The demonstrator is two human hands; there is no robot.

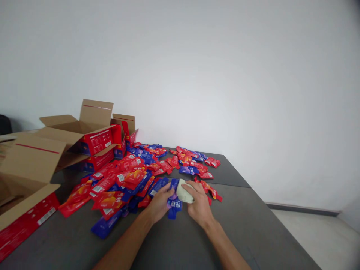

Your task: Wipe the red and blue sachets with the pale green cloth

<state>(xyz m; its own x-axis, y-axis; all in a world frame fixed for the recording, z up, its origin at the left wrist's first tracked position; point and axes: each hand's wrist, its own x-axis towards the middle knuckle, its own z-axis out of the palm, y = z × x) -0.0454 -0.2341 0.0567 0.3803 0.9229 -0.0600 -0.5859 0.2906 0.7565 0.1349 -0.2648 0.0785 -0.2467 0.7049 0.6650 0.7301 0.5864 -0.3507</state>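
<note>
My left hand [159,204] is closed on a blue pouch [174,205] with white lettering, gripping its left edge above the dark table. A pale folded cloth [185,191] is in my right hand [199,202], whose fingers are closed over it. The cloth lies against the right side of the blue pouch. To the left of my left hand spreads a heap of red pouches [131,178] and blue pouches [104,227]. A few more red pouches [212,191] lie just beyond my right hand.
Open cardboard boxes with red printed sides [99,140] stand at the left, their flaps raised. A nearer open box [30,221] sits at the left front. Another pile of red and blue pouches [194,161] lies toward the table's back, near the white wall [213,75].
</note>
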